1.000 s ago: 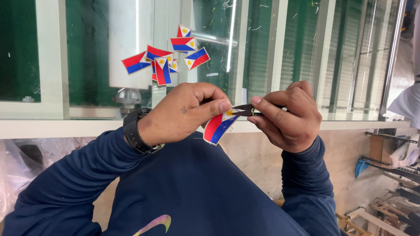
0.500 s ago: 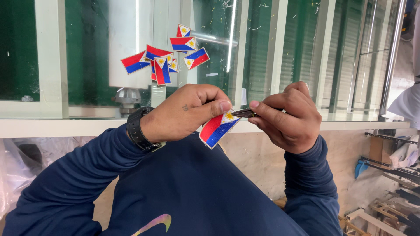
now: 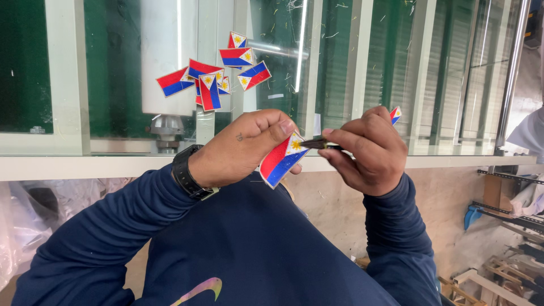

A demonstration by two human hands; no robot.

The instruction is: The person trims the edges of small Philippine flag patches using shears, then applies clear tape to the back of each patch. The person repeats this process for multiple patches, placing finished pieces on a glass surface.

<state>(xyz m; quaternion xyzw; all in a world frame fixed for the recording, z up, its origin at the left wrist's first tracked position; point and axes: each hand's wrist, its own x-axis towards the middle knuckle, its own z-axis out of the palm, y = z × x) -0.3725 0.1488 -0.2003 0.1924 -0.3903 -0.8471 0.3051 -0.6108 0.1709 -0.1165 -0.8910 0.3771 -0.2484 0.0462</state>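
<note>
Left hand (image 3: 241, 150) pinches a red-blue-white flag sticker (image 3: 281, 159) at centre, near the chest. Right hand (image 3: 365, 150) fingers closed around a thin dark blade (image 3: 317, 145) touching it. More flag stickers (image 3: 212, 79) lie on the far glass.

The flag sticker (image 3: 281, 160) in the left hand (image 3: 238, 150) looks like thin glossy paper or vinyl, with a smooth printed face. The tool (image 3: 317, 145) in the right hand (image 3: 365, 153) is dark with a dull metal sheen. The stickers (image 3: 212, 79) lie on clear, glossy glass (image 3: 351, 68) specked with debris. The sleeves (image 3: 113, 238) are matt knit cloth; the watch strap (image 3: 184, 173) is matt black rubber or plastic
</note>
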